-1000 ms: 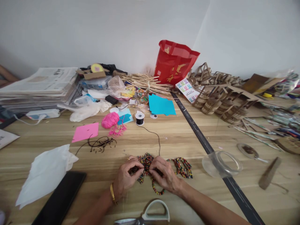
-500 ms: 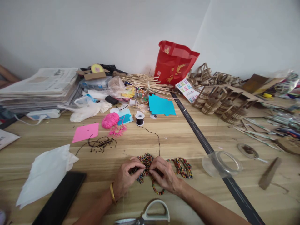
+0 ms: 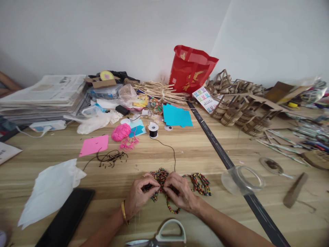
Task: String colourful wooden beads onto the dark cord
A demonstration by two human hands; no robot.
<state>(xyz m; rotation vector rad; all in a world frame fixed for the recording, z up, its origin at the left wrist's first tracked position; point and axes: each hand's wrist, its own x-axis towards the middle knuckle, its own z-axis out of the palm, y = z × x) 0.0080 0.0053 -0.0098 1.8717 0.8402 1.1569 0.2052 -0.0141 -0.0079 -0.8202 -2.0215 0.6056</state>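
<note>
My left hand (image 3: 144, 188), with a gold bangle at the wrist, is closed in a pinch over a pile of small multicoloured beads (image 3: 160, 174). Whatever sits between its fingertips is too small to make out. Close beside it, my right hand (image 3: 181, 190) pinches a beaded cord, its fingertips nearly meeting the left ones. A loop of strung beads (image 3: 172, 210) hangs below the right hand onto the table. From a white spool (image 3: 153, 130), black cord (image 3: 174, 154) runs to the right hand. More strung beads (image 3: 202, 184) lie coiled to the right.
Scissors (image 3: 171, 236) lie at the near edge. On the left are a black phone-like slab (image 3: 68, 216), white tissue (image 3: 51, 188) and black cord scraps (image 3: 110, 158). A clear tape-like ring (image 3: 243, 180) lies right. Pink yarn (image 3: 121, 132) and a red bag (image 3: 191, 70) stand farther back.
Both hands stay pinched at almost the same place over the beads. Only a very slight shift of the fingertips shows.
</note>
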